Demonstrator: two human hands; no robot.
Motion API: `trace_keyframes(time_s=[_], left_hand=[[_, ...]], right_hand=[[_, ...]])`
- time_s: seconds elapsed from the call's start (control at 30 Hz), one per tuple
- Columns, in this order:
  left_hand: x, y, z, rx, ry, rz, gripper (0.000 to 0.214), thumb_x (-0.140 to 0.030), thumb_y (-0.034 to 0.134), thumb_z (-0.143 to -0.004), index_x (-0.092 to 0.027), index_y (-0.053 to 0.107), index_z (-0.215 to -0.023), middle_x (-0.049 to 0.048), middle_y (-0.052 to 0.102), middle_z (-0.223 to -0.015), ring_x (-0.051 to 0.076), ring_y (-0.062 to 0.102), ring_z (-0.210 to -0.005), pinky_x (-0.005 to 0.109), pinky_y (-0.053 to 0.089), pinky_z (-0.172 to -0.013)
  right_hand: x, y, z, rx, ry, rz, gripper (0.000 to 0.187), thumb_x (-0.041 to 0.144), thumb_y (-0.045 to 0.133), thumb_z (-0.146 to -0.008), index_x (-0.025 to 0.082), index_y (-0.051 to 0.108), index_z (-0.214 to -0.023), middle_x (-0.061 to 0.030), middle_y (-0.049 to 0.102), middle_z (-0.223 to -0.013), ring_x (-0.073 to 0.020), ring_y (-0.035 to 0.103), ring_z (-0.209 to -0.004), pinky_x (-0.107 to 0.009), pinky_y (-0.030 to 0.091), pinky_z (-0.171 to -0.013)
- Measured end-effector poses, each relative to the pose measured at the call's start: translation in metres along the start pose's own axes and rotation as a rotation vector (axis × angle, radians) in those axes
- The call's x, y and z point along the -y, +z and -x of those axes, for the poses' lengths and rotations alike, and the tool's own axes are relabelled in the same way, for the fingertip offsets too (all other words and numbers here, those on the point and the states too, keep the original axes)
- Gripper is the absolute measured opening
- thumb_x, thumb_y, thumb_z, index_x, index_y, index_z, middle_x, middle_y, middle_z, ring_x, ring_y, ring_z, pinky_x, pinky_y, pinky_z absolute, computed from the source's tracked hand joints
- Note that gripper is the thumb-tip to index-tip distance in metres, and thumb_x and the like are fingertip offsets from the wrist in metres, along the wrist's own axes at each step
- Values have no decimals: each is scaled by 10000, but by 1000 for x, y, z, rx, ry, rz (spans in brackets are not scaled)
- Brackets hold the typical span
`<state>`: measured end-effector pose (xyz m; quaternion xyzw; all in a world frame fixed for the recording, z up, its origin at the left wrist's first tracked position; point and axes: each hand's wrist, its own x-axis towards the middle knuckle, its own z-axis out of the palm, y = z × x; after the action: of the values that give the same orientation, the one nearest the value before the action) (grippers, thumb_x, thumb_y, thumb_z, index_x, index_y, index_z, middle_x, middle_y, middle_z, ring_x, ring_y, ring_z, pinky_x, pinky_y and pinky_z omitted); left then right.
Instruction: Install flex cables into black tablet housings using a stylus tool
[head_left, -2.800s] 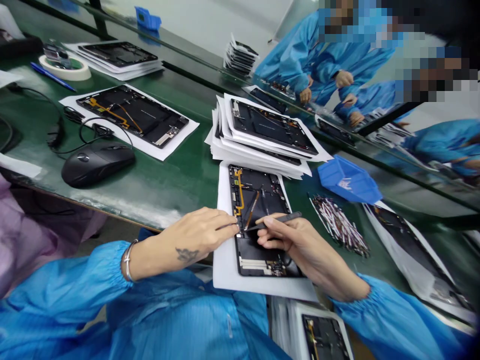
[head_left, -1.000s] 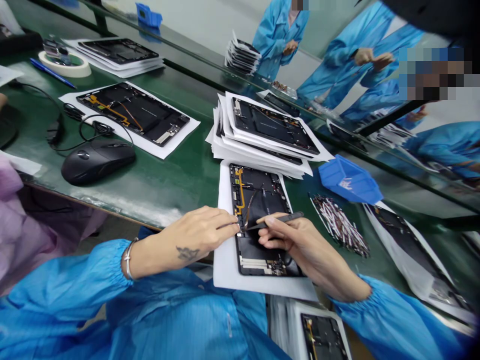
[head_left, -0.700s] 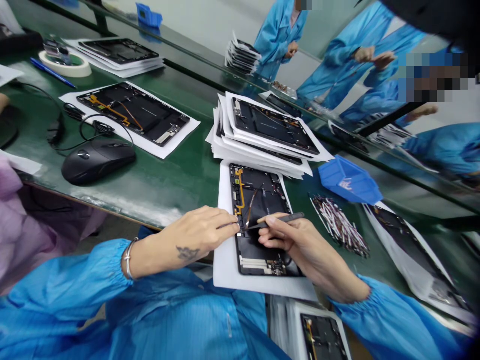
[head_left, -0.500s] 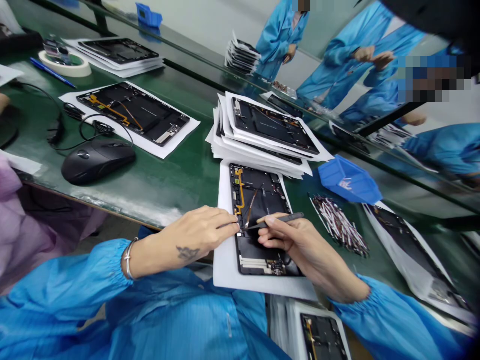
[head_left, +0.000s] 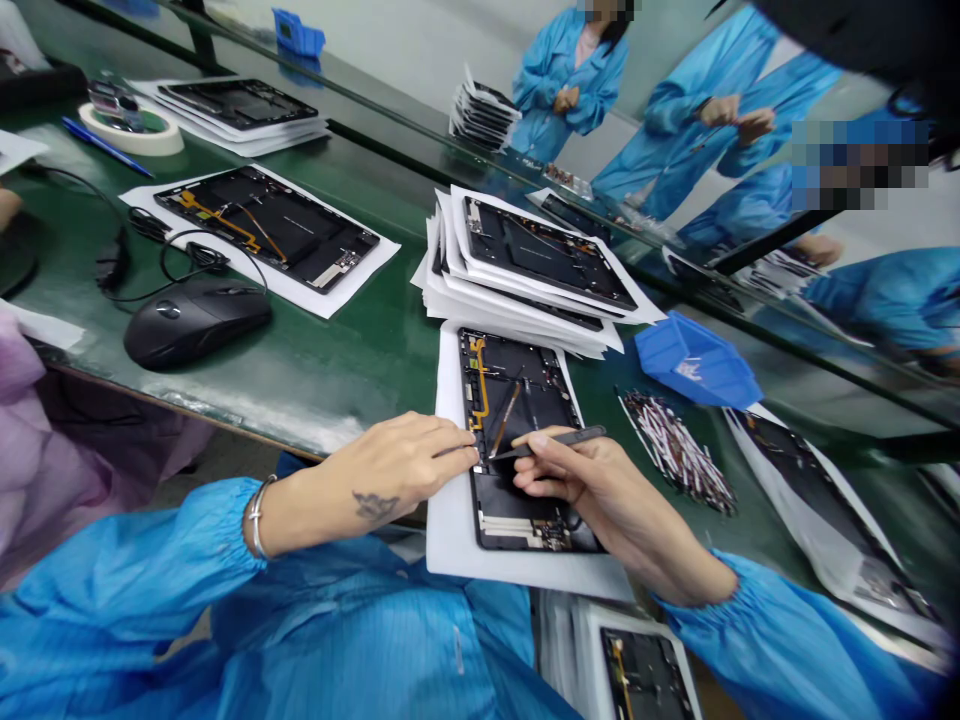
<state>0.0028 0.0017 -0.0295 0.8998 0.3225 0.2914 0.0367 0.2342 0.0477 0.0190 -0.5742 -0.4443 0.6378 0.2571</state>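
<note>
In front of me a black tablet housing (head_left: 525, 500) lies on a sheet of white paper (head_left: 448, 545), with an orange flat cable (head_left: 484, 385) along its left side. My right hand (head_left: 574, 475) grips black tweezers (head_left: 581, 436), their tips low over the housing near the lower end of a thin brown cable strip (head_left: 506, 420). My left hand (head_left: 420, 455) rests at the housing's left edge, thumb and forefinger brought together close to the tweezer tips. Whatever sits between those left fingertips is too small to make out.
Behind the housing rises a stack of papers and housings (head_left: 525, 300). To the right are a heap of thin cables (head_left: 679, 450) and a blue bin (head_left: 697, 360). A mouse (head_left: 196, 322) and another housing (head_left: 277, 225) lie left. Co-workers in blue (head_left: 574, 80) stand beyond.
The thin brown strip leans slightly further right at its upper end. My hands and the tweezers have hardly moved. In the background, co-workers have shifted their hands and posture.
</note>
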Motion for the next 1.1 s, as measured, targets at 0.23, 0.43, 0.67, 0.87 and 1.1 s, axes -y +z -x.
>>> trace_keyframes(time_s=[0.23,0.43,0.67,0.87,1.1], left_hand=[[0,-1,0,11,-2,6,269,-69,406,-982,-94,572,-1192,142,652,-1196,217,627,-1060,346,527,-872],[1,1,2,3,3,11,268,-64,408,-976,-88,575,-1184,142,651,-1201,215,619,-1070,346,522,-894],[2,3,2,-1,11,24,283,-52,380,-976,-87,569,-1184,148,650,-1203,218,615,-1078,357,520,-893],[4,5,2,24,24,21,272,-74,377,-988,-106,550,-1196,145,647,-1200,226,610,-1100,371,517,-899],[3,3,0,15,43,-15,281,-61,348,-988,-79,552,-1180,145,655,-1155,233,618,-1063,369,527,-871]], right_hand=[[-1,-1,0,13,-21,24,425,488,902,-604,142,729,-780,-75,737,-699,-144,703,-615,-171,595,-577],[0,0,1,3,-29,42,427,492,894,-613,137,725,-778,-73,730,-704,-143,693,-615,-182,594,-570],[0,1,1,3,-44,46,406,484,890,-625,144,727,-775,-68,726,-691,-142,689,-607,-183,588,-569],[-1,2,2,-10,-76,72,407,502,879,-628,149,728,-765,-61,717,-686,-156,688,-608,-210,586,-565],[-3,1,1,-6,-74,61,425,507,881,-627,144,730,-789,-68,725,-702,-155,696,-629,-200,588,-582]])
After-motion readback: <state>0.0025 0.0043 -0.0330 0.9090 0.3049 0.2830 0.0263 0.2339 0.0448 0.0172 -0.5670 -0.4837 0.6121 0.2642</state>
